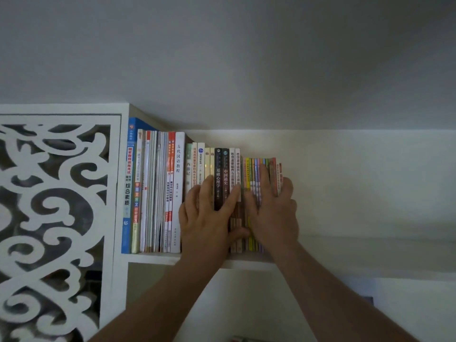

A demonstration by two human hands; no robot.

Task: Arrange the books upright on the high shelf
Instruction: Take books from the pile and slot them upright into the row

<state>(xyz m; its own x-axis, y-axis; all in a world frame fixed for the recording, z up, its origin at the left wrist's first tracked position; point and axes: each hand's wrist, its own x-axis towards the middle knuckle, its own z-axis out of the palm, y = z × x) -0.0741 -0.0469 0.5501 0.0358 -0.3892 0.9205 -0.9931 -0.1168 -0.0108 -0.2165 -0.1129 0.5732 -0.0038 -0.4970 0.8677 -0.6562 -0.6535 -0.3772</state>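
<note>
You face a plain white wall (345, 181) under a dim grey ceiling (222, 45). At your left stands a white carved lattice panel (56, 193) with dark openings. Light is low.

A white shelf (345, 264) is running along the wall, carrying one row of books (197, 193) standing upright, spines outward. The row is starting against the carved white panel (56, 218) with a tall blue book (127, 188) and is ending in thin colourful booklets (256, 178) farthest from the panel.
</note>
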